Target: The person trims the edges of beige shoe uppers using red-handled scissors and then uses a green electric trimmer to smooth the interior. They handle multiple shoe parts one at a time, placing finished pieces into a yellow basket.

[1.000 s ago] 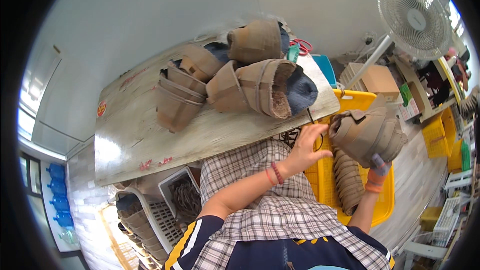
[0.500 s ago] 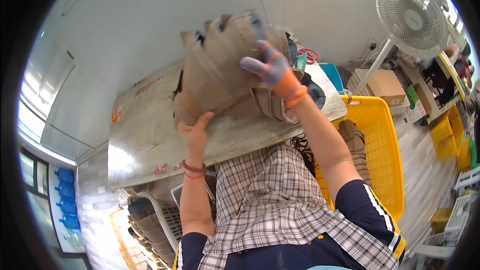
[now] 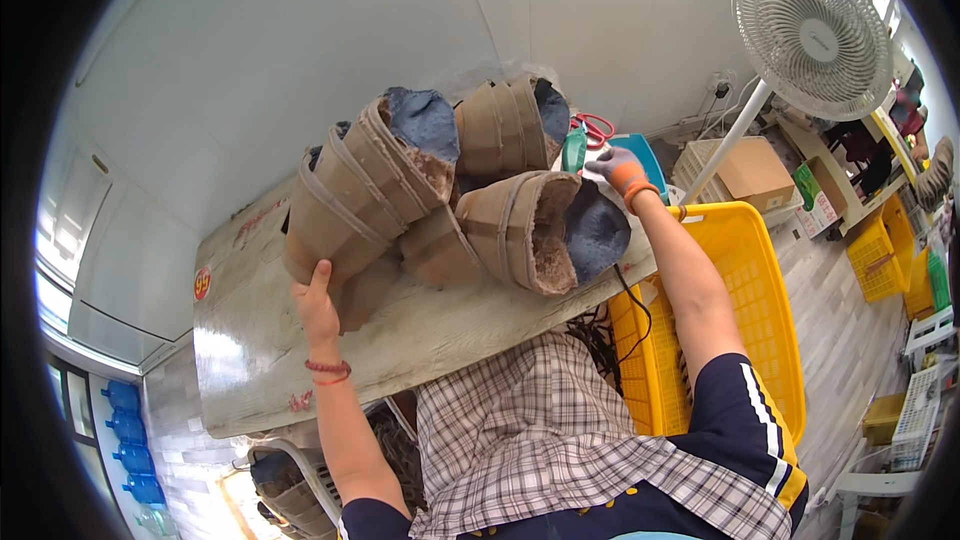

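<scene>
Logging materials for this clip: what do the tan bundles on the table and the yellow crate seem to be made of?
The tan bundles look like soft suede-like fabric with fleecy lining: matte surface, fuzzy pile at the open ends, stitched bands. The left hand rests on one. The yellow crate seems moulded plastic: glossy, with a perforated grid wall.

Counted on the worn wooden table (image 3: 300, 360): four stacks of tan, fleece-lined nested pieces — one tall stack (image 3: 355, 195) toward the far left edge, one (image 3: 505, 125) at the far edge, one (image 3: 535, 230) lying on its side near the right corner, one smaller (image 3: 435, 250) wedged between them. Two hands: left hand (image 3: 318, 308) against the tall stack, right hand (image 3: 612, 168) by the far right corner. One green tool (image 3: 573, 150), one red-handled scissors (image 3: 595, 127). Beside the table: one large yellow crate (image 3: 750, 310), one white fan (image 3: 810, 35), one cardboard box (image 3: 755, 170).
</scene>
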